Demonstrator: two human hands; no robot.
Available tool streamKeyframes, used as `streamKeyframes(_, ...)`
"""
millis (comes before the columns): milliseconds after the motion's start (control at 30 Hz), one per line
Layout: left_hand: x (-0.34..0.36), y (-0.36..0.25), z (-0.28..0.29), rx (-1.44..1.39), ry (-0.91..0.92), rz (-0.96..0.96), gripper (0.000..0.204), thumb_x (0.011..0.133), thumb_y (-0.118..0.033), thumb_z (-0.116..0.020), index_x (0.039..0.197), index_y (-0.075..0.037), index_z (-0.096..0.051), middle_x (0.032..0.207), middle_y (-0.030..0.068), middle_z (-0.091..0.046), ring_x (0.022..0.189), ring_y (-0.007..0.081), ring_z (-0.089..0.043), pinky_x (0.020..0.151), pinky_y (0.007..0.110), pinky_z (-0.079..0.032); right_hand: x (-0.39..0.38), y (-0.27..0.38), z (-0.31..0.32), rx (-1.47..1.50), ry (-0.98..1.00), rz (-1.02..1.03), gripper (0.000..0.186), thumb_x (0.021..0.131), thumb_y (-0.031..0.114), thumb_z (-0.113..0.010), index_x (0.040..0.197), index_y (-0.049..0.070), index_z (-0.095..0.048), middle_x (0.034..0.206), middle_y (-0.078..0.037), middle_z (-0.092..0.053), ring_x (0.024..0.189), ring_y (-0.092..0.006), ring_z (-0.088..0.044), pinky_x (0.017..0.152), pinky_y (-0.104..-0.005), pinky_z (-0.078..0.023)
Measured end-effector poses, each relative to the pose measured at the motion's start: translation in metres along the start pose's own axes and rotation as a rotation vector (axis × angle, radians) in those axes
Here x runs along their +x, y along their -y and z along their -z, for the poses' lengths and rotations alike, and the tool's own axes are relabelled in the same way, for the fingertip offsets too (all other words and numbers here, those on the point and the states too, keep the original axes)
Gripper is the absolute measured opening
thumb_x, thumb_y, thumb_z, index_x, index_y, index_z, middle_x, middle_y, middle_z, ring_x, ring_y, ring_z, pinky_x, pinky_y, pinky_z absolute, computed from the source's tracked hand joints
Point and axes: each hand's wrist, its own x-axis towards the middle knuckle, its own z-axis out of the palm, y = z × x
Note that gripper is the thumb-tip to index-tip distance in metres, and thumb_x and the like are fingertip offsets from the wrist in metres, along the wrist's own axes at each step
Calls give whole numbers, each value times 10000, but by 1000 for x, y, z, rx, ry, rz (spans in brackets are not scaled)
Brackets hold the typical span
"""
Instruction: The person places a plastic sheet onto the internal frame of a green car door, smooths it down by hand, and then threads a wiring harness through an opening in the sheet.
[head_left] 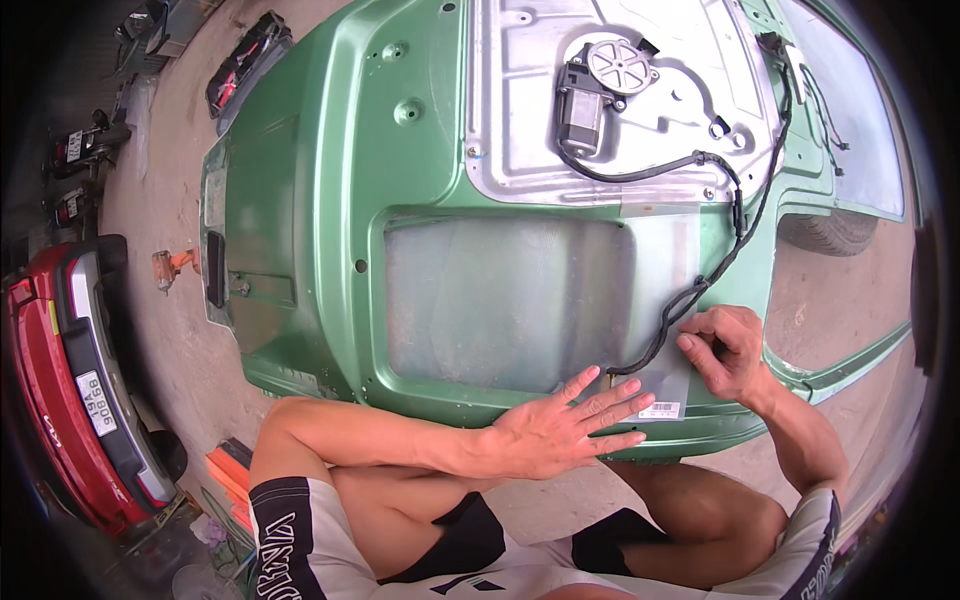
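A green car door lies flat in front of me. A clear plastic sheet covers its framed opening, with a small white label near the lower corner. My left hand rests flat with spread fingers on the near edge of door and sheet. Beside those fingertips ends a black wiring harness, which runs up over the sheet. My right hand is at the sheet's right edge, fingers curled and thumb close to the forefinger. Whatever is between them is too small to make out.
A silver metal panel with a window motor sits on the door's far part. An orange power tool lies on the floor at left, near a red car bumper. A tyre shows at right.
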Motion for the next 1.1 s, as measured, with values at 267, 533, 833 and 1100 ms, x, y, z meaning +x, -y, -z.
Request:
streamKeyframes(267,8,-21,-9,237,-108,102,688,1042,-455,-463,1696,-333,-286,1790,61,-199,1663,303,-106,1313,646,27,-18,48,-23,320,-190,-540,109,993,76,-745,931,8,-688,648,31,-561,585,-50,-435,533,-256,-361)
streamKeyframes(533,-134,-35,23,110,154,235,657,1015,-287,-543,1644,-386,-379,1777,44,-237,1634,288,-232,1330,540,-166,34,118,-28,211,258,-476,124,979,105,-736,1020,-12,-723,814,-106,-693,673,-180,-629,619,-328,-501)
streamKeyframes(833,-171,-133,110,-863,284,1240,329,986,-331,-652,1176,-94,-779,1067,230,-754,1039,424,-714,939,509,-563,-23,205,-94,89,318,-814,205,961,105,-681,1156,59,-724,1024,-175,-703,1006,-374,-704,884,-454,-557)
streamKeyframes(1100,-183,-299,103,-717,-279,1372,451,991,-301,-705,1361,-46,-678,1297,226,-712,1242,414,-654,1073,469,-511,-106,242,-80,-179,630,-749,288,906,229,-752,1164,104,-732,1344,-126,-622,1317,-364,-565,1104,-460,-498)
